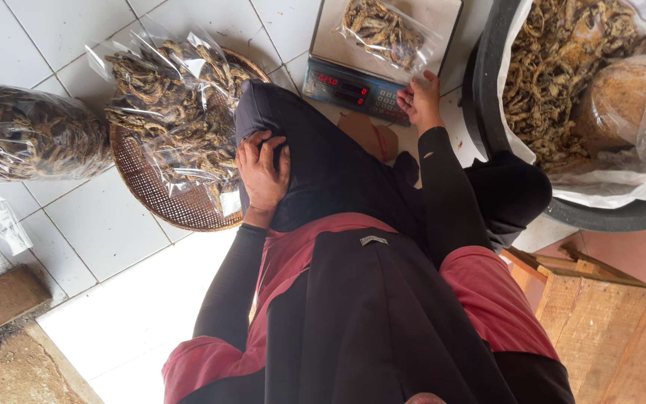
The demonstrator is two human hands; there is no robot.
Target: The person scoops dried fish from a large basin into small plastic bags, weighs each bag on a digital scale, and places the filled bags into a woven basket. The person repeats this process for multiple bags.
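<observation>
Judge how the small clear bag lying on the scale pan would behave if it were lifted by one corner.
The small clear bag would probably sag: its film is thin and crinkled. It looks light, holding a modest bunch of dried brown strips. The contents would likely slide to the low end. The right hand rests by the scale keypad; the left hand rests on the knee.

Glossy clear plastic bag [383,30], matt woven basket [151,187]

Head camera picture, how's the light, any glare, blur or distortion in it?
Head view: soft, even daylight with faint shadows; white glare on the clear plastic bags in the woven tray and on the tub liner; the scale readout glows red but is small; the left hand and right hand look sharp; wide-angle stretch at the edges.
</observation>
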